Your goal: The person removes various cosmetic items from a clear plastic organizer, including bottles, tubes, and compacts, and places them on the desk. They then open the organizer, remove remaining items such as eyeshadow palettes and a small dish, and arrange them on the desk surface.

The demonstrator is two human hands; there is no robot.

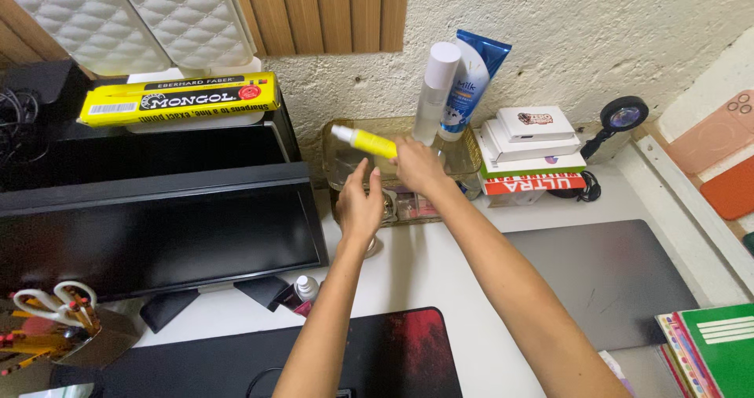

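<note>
Your right hand holds a yellow tube over the clear tray at the back of the desk.

Your right hand (416, 165) has its fingers clamped on the yellow tube (364, 141), which lies tilted, white cap toward the monitor (157, 233), above the clear plastic tray (463, 158) against the wall. Your left hand (359, 206) hovers just below with fingers spread apart, holding nothing. A white spray bottle (434, 92) and a blue-and-white tube (471, 80) stand in the tray behind.
</note>
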